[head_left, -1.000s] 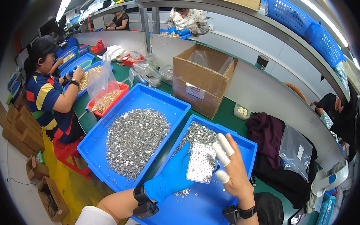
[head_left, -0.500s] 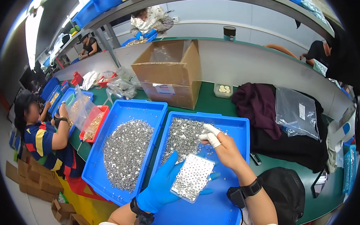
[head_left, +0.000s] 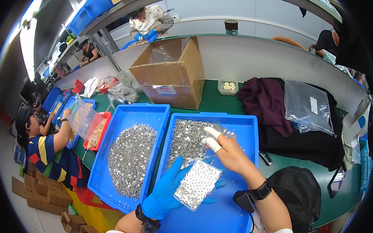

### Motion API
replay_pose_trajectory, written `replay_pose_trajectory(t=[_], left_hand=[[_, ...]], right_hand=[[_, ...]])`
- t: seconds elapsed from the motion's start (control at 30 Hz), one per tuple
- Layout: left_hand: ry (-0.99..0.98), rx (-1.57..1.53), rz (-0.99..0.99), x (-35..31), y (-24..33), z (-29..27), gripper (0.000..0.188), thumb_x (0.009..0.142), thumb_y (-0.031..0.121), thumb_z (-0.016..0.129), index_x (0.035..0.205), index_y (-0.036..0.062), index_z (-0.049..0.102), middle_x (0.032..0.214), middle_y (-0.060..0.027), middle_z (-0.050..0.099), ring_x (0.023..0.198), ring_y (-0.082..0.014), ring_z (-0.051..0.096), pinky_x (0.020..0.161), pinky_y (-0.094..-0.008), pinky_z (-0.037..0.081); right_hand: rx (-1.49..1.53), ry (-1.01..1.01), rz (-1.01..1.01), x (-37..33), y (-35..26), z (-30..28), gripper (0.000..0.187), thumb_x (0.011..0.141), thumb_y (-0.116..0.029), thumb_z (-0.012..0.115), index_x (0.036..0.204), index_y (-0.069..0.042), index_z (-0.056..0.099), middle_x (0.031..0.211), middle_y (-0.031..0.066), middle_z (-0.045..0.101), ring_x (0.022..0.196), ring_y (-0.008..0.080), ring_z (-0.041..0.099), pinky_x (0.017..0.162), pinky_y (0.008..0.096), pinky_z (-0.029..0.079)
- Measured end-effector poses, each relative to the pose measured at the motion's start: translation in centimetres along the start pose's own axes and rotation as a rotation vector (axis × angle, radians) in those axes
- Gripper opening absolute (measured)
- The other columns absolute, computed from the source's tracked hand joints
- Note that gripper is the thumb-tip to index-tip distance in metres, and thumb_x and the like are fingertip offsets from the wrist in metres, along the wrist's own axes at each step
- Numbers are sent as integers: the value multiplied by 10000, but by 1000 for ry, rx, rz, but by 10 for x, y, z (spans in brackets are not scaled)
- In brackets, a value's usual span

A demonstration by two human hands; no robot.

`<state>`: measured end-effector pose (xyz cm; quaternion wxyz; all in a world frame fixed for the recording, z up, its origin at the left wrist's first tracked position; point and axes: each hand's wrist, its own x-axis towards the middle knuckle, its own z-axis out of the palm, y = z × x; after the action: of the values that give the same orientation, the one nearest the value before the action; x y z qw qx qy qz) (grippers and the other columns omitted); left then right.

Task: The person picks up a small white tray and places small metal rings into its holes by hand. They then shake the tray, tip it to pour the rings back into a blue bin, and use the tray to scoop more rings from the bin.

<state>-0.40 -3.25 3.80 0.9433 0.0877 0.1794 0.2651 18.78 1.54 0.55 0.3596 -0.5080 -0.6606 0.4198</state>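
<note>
My left hand point(head_left: 166, 194), in a blue glove, holds a clear rectangular plate point(head_left: 197, 184) from beneath, tilted over the right-hand blue tray point(head_left: 203, 224). Rows of small shiny ring-shaped parts cover the plate. My right hand point(head_left: 230, 153) hovers at the edge of a pile of small silver metal rings point(head_left: 185, 141) in the same tray. Two of its fingers wear white finger covers. Their tips are apart, and I see nothing between them. A second blue tray point(head_left: 95, 177), to the left, bears another heap of silver rings point(head_left: 131, 159).
An open cardboard box point(head_left: 167, 81) stands behind the trays. Right of it are a small tub point(head_left: 227, 88) of round pieces, dark clothing point(head_left: 263, 100) and a black mesh bag point(head_left: 294, 198). A co-worker point(head_left: 45, 148) sits at the left beside a red bin point(head_left: 104, 132).
My right hand has drawn slightly left over the ring pile. The plate in my left hand has shifted slightly left. The view has turned a little, and the co-worker's head at left has moved.
</note>
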Motion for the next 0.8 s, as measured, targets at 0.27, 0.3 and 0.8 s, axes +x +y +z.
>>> replay_pose_trajectory(t=[0.27, 0.3, 0.8], left_hand=[[70, 58, 36, 0, 1, 6, 675, 901, 558, 272, 1392, 98, 216, 1376, -215, 304, 1217, -409, 368, 975, -634, 246], [50, 32, 39, 0, 1, 6, 677, 903, 556, 270, 1391, 91, 215, 1377, -216, 303, 1218, -409, 367, 978, -629, 247], [84, 109, 104, -1, 2, 9, 672, 917, 529, 258, 1397, 65, 182, 1399, -203, 266, 1291, -406, 245, 987, -611, 246]], right_hand=[[-48, -8, -7, -1, -3, 0, 424, 915, -246, 463, 1290, -53, 417, 941, 131, 636, 871, 214, 598, 781, 316, 437], [-62, -9, -7, -1, -4, 0, 423, 914, -253, 465, 1287, -56, 421, 931, 140, 635, 859, 220, 600, 771, 322, 439], [-141, -52, -57, -2, -4, 2, 380, 896, -259, 495, 1221, -61, 491, 795, 186, 597, 726, 298, 573, 673, 350, 436]])
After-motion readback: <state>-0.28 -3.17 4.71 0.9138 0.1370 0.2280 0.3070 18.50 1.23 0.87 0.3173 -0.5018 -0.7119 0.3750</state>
